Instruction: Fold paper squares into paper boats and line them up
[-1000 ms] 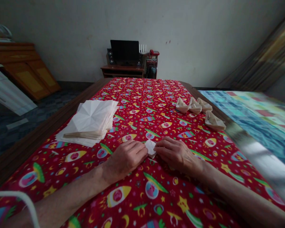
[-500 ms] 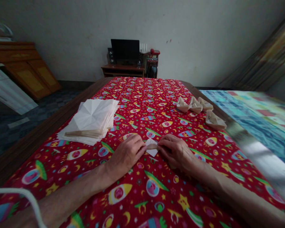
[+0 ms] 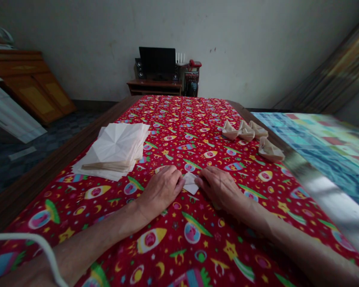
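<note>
A small folded piece of white paper (image 3: 191,184) lies on the red patterned tablecloth (image 3: 182,239), between my two hands. My left hand (image 3: 165,185) is closed with its thumb and fingers at the paper's left corner. At the right corner, my right hand (image 3: 219,184) pinches it in the same way. Creases and a raised fold show across the paper's middle; its two side corners are hidden under my fingertips. To the left is a stack of creased paper sheets (image 3: 115,145). Several folded paper boats (image 3: 271,150) sit at the right side of the table.
A white cable (image 3: 32,237) curves over my left forearm. The table's wooden edge (image 3: 86,135) shows along the left. Beyond the far end stand a monitor (image 3: 157,61) and a red telephone (image 3: 195,63). A bed with a patterned cover (image 3: 311,143) is at the right.
The fold across the middle of the paper looks flatter, and its tan underside no longer shows. My fingers have shifted slightly over the paper's corners. The stack and boats stay put.
</note>
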`<state>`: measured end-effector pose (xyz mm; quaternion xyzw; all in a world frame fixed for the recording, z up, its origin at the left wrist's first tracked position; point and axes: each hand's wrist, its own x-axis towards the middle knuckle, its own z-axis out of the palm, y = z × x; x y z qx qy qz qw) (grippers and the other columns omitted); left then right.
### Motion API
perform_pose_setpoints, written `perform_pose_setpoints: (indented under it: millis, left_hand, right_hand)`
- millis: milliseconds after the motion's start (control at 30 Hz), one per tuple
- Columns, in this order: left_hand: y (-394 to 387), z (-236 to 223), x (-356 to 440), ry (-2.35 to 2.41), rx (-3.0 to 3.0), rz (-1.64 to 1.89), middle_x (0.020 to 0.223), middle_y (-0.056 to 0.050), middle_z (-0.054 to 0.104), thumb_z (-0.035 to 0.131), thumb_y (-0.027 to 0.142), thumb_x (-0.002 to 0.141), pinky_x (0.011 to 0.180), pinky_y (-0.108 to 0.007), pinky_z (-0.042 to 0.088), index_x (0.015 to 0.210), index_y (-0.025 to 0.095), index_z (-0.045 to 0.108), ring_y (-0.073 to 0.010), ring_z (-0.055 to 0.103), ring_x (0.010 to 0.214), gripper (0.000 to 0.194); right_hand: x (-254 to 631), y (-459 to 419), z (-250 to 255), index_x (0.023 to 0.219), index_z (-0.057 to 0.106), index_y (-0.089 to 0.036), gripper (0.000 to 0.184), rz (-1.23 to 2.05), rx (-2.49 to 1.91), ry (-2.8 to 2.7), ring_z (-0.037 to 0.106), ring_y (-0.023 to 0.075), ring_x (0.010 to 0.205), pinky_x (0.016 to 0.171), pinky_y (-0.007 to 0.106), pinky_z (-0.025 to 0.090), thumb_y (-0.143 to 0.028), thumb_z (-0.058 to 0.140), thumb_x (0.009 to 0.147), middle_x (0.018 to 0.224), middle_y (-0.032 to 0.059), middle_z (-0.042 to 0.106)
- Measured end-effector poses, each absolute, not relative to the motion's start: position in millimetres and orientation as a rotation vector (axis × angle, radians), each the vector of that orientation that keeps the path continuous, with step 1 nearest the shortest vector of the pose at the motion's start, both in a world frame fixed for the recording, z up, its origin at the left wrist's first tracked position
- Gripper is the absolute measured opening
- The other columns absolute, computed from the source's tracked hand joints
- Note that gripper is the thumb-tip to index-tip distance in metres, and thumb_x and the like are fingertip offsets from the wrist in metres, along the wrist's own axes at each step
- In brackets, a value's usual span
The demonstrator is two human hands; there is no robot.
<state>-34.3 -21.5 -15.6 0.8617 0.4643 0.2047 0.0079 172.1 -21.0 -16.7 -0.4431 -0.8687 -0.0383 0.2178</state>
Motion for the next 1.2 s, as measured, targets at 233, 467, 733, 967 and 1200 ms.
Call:
perform_pose_setpoints:
  millis: [233,467,733,967,1200]
  left_hand:
    - [-19.7,-11.3,-33.1,1.520,2.620,0.588,0.077,0.000,0.056,0.050,0.028,0.091,0.070,-0.027,0.039,0.074,0.018,0.052,-0.0151,0.053,0.074,0.020]
    - [-14.7,-4.5,-29.0,1.600,2.606,0.498,0.072,0.001,0.056,0.048,0.046,0.090,0.062,-0.028,0.031,0.068,0.019,0.052,-0.0144,0.051,0.067,0.036]
    - [-10.4,0.1,-34.9,1.547,2.532,0.440,0.075,0.003,0.058,0.060,0.044,0.084,0.061,-0.026,0.031,0.070,0.019,0.055,-0.0132,0.053,0.070,0.029]
    - [-11.1,-0.4,-42.4,1.567,2.523,0.491,0.074,0.003,0.059,0.066,0.040,0.080,0.061,-0.026,0.032,0.071,0.020,0.056,-0.0143,0.053,0.069,0.024]
    - [-12.3,-6.1,-47.4,1.515,2.510,0.597,0.078,0.001,0.060,0.065,0.036,0.082,0.064,-0.025,0.037,0.075,0.019,0.057,-0.0144,0.055,0.072,0.019]
  right_hand:
    - [174.8,-11.0,-21.7,0.082,0.057,-0.019,0.028,-0.030,-1.270,-2.464,0.053,0.0142,0.068,0.062,0.026,0.033,-0.037,0.041,0.096,0.075,0.0035,0.059]
    - [168.6,-10.2,-10.0,0.084,0.061,-0.017,0.035,0.056,-1.408,-2.480,0.053,0.0145,0.066,0.059,0.026,0.030,-0.049,0.047,0.091,0.075,0.0043,0.062]
    - [170.9,2.2,1.7,0.079,0.063,-0.019,0.026,0.387,-1.515,-2.480,0.047,0.0095,0.054,0.050,0.022,0.025,-0.044,0.057,0.084,0.065,-0.0006,0.060]
    - [176.6,3.0,0.8,0.079,0.063,-0.018,0.018,0.466,-1.432,-2.456,0.045,0.0082,0.052,0.049,0.021,0.026,-0.034,0.058,0.083,0.063,-0.0016,0.059]
    - [174.6,-2.9,1.7,0.076,0.063,-0.017,0.017,0.409,-1.426,-2.444,0.047,0.0094,0.053,0.050,0.021,0.028,-0.029,0.056,0.084,0.064,0.0001,0.059]
